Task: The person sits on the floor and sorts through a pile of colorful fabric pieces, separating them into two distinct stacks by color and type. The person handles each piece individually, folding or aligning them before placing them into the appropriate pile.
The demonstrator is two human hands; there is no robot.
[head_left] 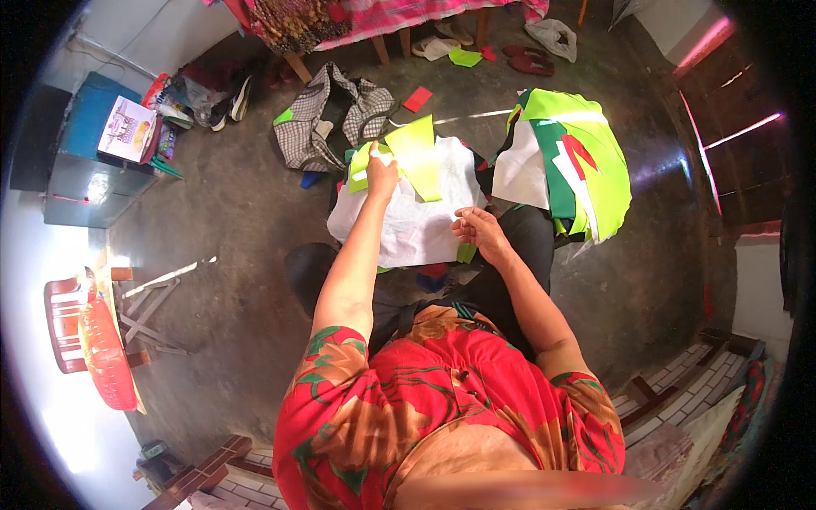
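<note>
In front of my folded legs lies a heap topped by a white cloth [410, 227]. My left hand [382, 174] is closed on a small lime-green fabric piece [358, 177] at the heap's far left. Beside it, a larger lime-green fabric strip [416, 157] lies across the white cloth. My right hand [480, 231] hovers by the cloth's right edge, with thumb and fingers drawn together; anything between them is too small to make out. To the right is a pile of lime, green, white and red fabric pieces [605, 174].
Beyond the heap lie a checkered cloth bundle [313, 127] and a red scrap [416, 99] on the dark floor. Dark red shoes [529, 61] and a plastic bag [552, 38] are farther back. A blue-grey cabinet [81, 187] and a chair [66, 319] stand left.
</note>
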